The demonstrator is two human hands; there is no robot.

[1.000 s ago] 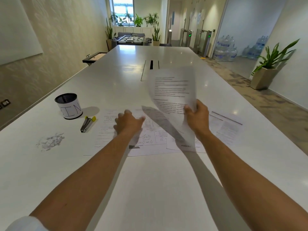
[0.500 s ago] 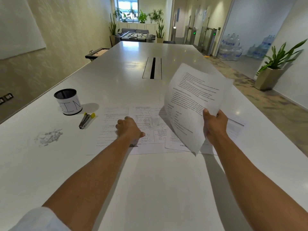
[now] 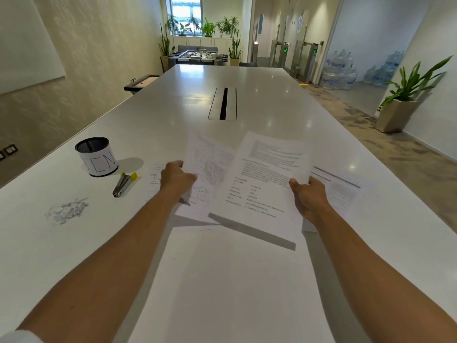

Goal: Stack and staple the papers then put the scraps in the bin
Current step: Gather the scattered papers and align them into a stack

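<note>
Long and glossy, the white conference table (image 3: 247, 280) runs away from you toward a window with potted plants, and your work sits at its near end. Your right hand (image 3: 309, 198) pinches the right edge of a white printed sheet of text (image 3: 262, 184), thumb on top and the other fingers hidden beneath, and holds it raised and tilted off the table, judging by the shadow band under it. Your left hand (image 3: 176, 178) is closed on the left edge of a second white sheet with faint diagrams (image 3: 209, 169), also lifted, its right part tucked behind the text sheet; you seem to be bringing the two together so the edges can be squared for stapling. More papers stay flat: one white page with a grey header bar (image 3: 343, 189) at three o'clock from your right hand, and another white page of text (image 3: 154, 179) peeking out beside your left hand. Out at nine o'clock from that hand lies the small grey stapler with yellow ends (image 3: 123, 184), near but apart. Just beyond it, at ten o'clock, stands the black mesh cup wrapped in white paper lettered BIN (image 3: 97, 157). The heap of shredded white paper scraps (image 3: 67, 211) lies well apart at eight o'clock, untouched.
</note>
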